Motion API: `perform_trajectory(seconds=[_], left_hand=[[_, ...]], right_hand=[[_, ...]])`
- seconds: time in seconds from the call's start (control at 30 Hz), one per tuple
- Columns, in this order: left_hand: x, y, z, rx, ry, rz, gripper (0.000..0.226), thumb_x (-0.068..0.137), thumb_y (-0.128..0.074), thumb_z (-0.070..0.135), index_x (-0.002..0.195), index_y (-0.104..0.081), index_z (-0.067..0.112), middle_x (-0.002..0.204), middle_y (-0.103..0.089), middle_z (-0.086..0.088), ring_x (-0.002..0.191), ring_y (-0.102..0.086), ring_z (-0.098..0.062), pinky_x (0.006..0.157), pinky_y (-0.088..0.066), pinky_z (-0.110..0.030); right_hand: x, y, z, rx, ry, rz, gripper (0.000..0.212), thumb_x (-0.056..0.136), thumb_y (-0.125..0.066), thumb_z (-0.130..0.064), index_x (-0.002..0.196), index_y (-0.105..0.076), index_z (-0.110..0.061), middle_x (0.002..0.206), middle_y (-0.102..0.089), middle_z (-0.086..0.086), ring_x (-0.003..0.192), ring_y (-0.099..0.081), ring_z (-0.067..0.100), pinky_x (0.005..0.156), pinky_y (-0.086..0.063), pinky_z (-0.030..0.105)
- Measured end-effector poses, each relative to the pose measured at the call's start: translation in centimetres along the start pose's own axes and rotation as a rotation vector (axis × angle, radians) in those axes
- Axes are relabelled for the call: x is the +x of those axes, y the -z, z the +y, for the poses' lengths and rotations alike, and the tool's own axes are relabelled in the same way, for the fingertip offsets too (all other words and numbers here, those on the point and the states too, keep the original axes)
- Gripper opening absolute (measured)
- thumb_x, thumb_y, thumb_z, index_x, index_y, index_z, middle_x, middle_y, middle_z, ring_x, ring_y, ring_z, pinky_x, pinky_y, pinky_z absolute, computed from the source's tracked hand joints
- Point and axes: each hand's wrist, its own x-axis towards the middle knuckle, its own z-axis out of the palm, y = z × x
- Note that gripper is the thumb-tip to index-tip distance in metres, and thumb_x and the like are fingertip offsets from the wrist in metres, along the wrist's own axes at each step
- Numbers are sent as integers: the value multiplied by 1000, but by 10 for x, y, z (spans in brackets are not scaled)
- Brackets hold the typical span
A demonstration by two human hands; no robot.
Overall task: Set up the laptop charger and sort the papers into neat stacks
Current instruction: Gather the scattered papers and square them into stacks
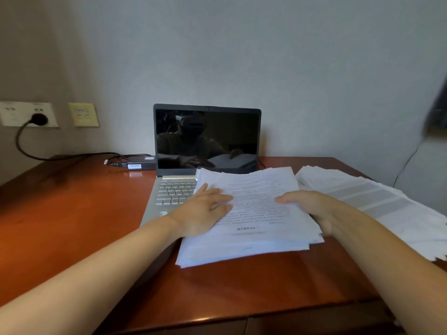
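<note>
A thick stack of printed papers (254, 213) lies across the right half of the open silver laptop (176, 189) and the desk. My left hand (205, 209) rests flat on the stack's left side, fingers straight. My right hand (312, 206) grips the stack's right edge, thumb on top and fingers curled under. A second, spread pile of papers (377, 199) lies to the right. The black charger brick (140, 164) sits left of the dark screen, its cable running to a plug (38, 119) in the wall socket.
The reddish wooden desk (72, 213) reaches to the wall behind. A beige switch plate (83, 114) is beside the socket. A dark blurred object (437, 110) hangs at the right edge with a thin cable below it.
</note>
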Motion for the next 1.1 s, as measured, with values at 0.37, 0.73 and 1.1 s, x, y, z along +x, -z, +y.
perform_trajectory(seconds=[0.37,0.73,1.1], left_hand=[[-42,73,-42,-1070,427,426,53,89,-78,35,132,-51,21,113,-73,7,91,-72,-14,72,-54,-29],[-147,153,-147,-1051,575,473,28,90,-69,5,117,-69,-5,104,-77,-21,96,-74,-36,86,-58,-43],[-191,166,-206,-906,745,241,45,88,-70,-4,129,-61,14,110,-77,-17,97,-76,-36,90,-60,-50]], right_hand=[[-5,-100,-50,7,269,19,22,91,-66,-12,112,-71,-7,104,-76,11,89,-74,24,71,-57,35],[50,-230,-41,-72,179,-165,21,92,-65,-5,112,-70,-5,101,-76,11,90,-73,27,69,-58,35],[90,-324,-9,-291,14,-236,24,88,-59,12,106,-71,0,104,-75,15,96,-72,33,90,-56,45]])
